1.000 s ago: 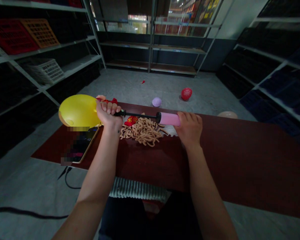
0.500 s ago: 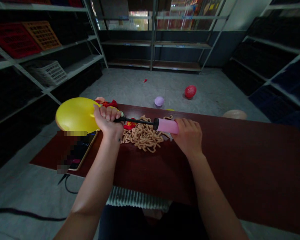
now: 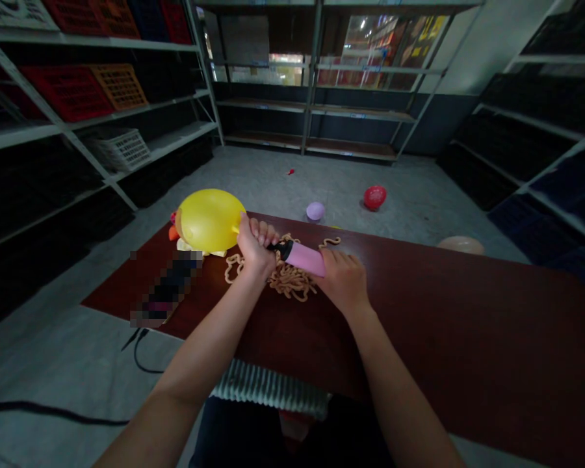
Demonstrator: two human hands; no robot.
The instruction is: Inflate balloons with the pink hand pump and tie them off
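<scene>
My left hand is closed around the neck of an inflated yellow balloon and the black end of a hand balloon pump. My fingers hide where the two meet. On the pump's pink barrel, my right hand is wrapped around the other end. The barrel sits close to my left hand, with little of the black rod showing. Below the pump, a pile of tan, string-like pieces lies on the dark red-brown table, partly covered by my left hand.
A phone-like device, partly blurred out, lies at the table's left. A lilac balloon and a red balloon rest on the floor beyond. Shelving with red crates lines the left; a cable crosses the floor.
The pink barrel has moved left toward my left hand, so the long exposed black rod is now mostly covered. My left hand and the balloon have shifted right in view; the camera has tilted up.
</scene>
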